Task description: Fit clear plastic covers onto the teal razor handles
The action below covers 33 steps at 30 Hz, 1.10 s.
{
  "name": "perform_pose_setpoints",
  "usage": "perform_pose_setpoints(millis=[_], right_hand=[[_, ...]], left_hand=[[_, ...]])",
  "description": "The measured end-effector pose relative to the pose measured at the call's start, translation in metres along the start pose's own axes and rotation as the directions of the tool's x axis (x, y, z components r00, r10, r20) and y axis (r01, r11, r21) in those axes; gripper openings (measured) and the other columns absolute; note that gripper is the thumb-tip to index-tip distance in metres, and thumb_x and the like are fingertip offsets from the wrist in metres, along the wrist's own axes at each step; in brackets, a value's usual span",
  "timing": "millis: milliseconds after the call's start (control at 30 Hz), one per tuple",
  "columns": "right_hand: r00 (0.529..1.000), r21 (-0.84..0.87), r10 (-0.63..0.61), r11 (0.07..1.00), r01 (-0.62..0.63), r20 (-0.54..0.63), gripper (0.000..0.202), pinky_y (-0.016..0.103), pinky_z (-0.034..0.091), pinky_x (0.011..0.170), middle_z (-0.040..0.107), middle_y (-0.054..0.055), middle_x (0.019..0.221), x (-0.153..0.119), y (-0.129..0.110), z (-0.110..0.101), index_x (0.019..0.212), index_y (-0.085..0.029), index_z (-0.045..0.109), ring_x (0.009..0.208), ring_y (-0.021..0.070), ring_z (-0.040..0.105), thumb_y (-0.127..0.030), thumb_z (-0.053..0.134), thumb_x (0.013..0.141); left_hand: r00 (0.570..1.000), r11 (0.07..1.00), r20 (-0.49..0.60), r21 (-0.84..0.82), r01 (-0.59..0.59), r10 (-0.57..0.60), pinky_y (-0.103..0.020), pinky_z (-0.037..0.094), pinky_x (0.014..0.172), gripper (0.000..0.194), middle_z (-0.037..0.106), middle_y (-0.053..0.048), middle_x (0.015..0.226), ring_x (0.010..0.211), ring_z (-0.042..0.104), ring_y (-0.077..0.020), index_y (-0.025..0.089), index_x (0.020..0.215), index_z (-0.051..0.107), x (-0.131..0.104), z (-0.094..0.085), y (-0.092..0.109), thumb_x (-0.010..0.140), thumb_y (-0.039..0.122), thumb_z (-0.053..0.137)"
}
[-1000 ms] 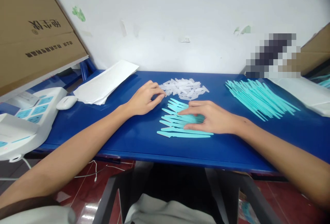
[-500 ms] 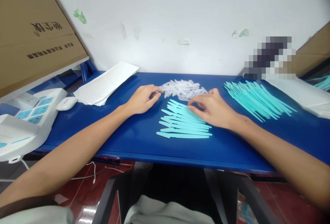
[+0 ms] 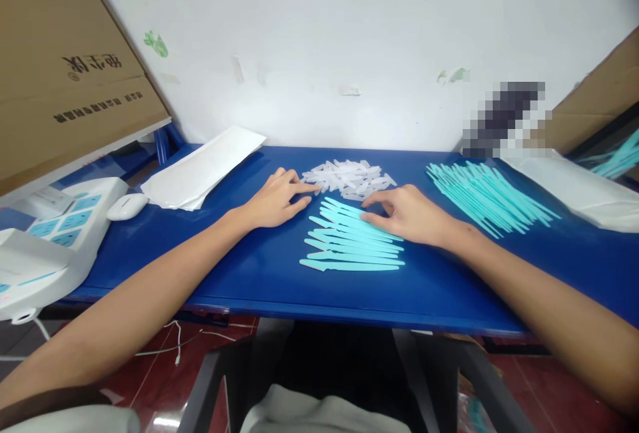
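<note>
My left hand (image 3: 277,199) rests on the blue table at the left edge of a heap of translucent white plastic caps (image 3: 349,177). Its index finger is stretched out to the heap, with the thumb apart below. A row of turquoise eyebrow razors (image 3: 349,265) lies in front of the heap, their wider ends to the left. Over the upper right of that row is my right hand (image 3: 407,213), curled, its thumb and index tips slightly apart near the top razors. Nothing shows between those tips. Its other fingers are partly hidden.
A second pile of turquoise razors (image 3: 492,197) lies on the right, near a white bag (image 3: 574,187). White paper sheets (image 3: 200,170), a white earbud case (image 3: 128,207) and a white power strip (image 3: 74,233) stand left. A cardboard box (image 3: 74,54) rises behind them.
My left index finger has straightened further along the caps. My right hand stays over the razors, slightly lower on the caps' side. The whole view has shifted a little.
</note>
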State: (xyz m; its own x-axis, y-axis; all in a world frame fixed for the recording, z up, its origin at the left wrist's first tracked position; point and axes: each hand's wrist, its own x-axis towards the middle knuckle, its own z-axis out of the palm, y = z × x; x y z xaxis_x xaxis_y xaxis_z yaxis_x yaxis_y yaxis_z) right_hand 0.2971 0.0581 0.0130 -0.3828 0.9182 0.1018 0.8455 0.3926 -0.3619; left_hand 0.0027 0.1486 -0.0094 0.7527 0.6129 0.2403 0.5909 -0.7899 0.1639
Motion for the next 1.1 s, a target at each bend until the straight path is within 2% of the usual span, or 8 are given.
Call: perform_pose_setpoints(millis=[133,333,433,533,700,933,1033,1100], right_hand=[[0.999,-0.019,-0.028,0.999,0.028,-0.016,0.040,0.031,0.038,0.057,0.063,0.002,0.057,0.000,0.002,-0.001,0.107,-0.014,0.080,0.049,0.0162,0.053,-0.043,0.055,0.095],[0.998,-0.059,-0.058,0.997,0.057,-0.027,0.039,0.031,0.040,0.060,0.070,0.006,0.072,0.002,0.005,0.001,0.107,-0.016,0.081,0.062,0.0190,0.060,-0.046,0.059,0.095],[0.998,-0.081,-0.053,0.995,0.050,-0.035,0.037,0.031,0.040,0.062,0.069,0.007,0.076,0.003,0.006,0.002,0.108,-0.017,0.080,0.068,0.0200,0.060,-0.045,0.060,0.095],[0.999,-0.103,-0.034,0.994,0.032,-0.017,0.036,0.031,0.040,0.063,0.067,0.006,0.077,0.005,0.004,0.001,0.110,-0.015,0.079,0.071,0.0203,0.060,-0.042,0.059,0.095],[1.000,-0.126,0.005,0.992,-0.004,0.010,0.033,0.031,0.040,0.064,0.069,0.006,0.078,0.005,0.004,-0.001,0.110,-0.015,0.078,0.072,0.0205,0.061,-0.038,0.059,0.095],[0.998,-0.213,-0.061,0.975,0.061,0.005,0.029,0.032,0.043,0.072,0.076,0.008,0.094,0.004,0.010,0.000,0.109,-0.018,0.078,0.083,0.0220,0.066,-0.031,0.054,0.098],[0.999,-0.199,-0.045,0.979,0.043,-0.007,0.026,0.030,0.040,0.068,0.074,0.006,0.091,0.004,0.011,-0.001,0.107,-0.019,0.077,0.077,0.0191,0.063,-0.031,0.057,0.097],[0.999,-0.189,-0.032,0.982,0.029,-0.010,0.024,0.029,0.037,0.066,0.071,0.005,0.088,0.004,0.011,-0.001,0.105,-0.019,0.076,0.073,0.0174,0.060,-0.031,0.058,0.096]], left_hand=[[1.000,1.000,0.006,-0.022,0.006,-0.006,-0.048,0.039,0.095,0.049,0.056,-0.009,0.097,0.093,0.047,-0.0264,0.026,0.138,0.068,0.000,-0.001,0.001,0.104,0.049,0.040],[0.995,0.997,-0.092,-0.065,-0.045,0.039,-0.047,0.041,0.097,0.042,0.058,-0.011,0.102,0.100,0.049,-0.0269,0.022,0.121,0.077,-0.001,-0.002,0.004,0.102,0.044,0.046],[0.998,0.996,-0.049,-0.074,-0.047,0.043,-0.050,0.039,0.101,0.042,0.057,-0.012,0.117,0.110,0.047,-0.0295,0.024,0.130,0.072,-0.001,-0.002,0.006,0.103,0.038,0.042],[0.998,0.998,0.038,-0.027,0.058,-0.057,-0.058,0.036,0.101,0.046,0.051,-0.013,0.129,0.117,0.043,-0.0338,0.033,0.141,0.064,-0.001,-0.002,0.009,0.105,0.035,0.035],[0.985,0.993,0.122,0.003,0.120,-0.120,-0.059,0.036,0.100,0.048,0.045,-0.012,0.134,0.117,0.042,-0.0341,0.040,0.147,0.056,0.001,-0.003,0.012,0.106,0.040,0.031],[0.999,0.997,0.028,-0.069,0.024,-0.022,-0.047,0.043,0.096,0.047,0.052,-0.012,0.117,0.105,0.051,-0.0285,0.029,0.137,0.068,0.000,-0.004,0.009,0.103,0.045,0.038],[0.998,0.996,-0.042,-0.083,0.043,-0.046,-0.042,0.043,0.087,0.046,0.059,-0.009,0.095,0.092,0.057,-0.0253,0.022,0.123,0.076,0.001,-0.006,0.010,0.101,0.043,0.041],[0.988,0.992,-0.105,-0.071,0.108,-0.115,-0.042,0.040,0.086,0.043,0.058,-0.003,0.074,0.073,0.057,-0.0205,0.021,0.115,0.078,0.001,-0.007,0.012,0.099,0.041,0.044]])
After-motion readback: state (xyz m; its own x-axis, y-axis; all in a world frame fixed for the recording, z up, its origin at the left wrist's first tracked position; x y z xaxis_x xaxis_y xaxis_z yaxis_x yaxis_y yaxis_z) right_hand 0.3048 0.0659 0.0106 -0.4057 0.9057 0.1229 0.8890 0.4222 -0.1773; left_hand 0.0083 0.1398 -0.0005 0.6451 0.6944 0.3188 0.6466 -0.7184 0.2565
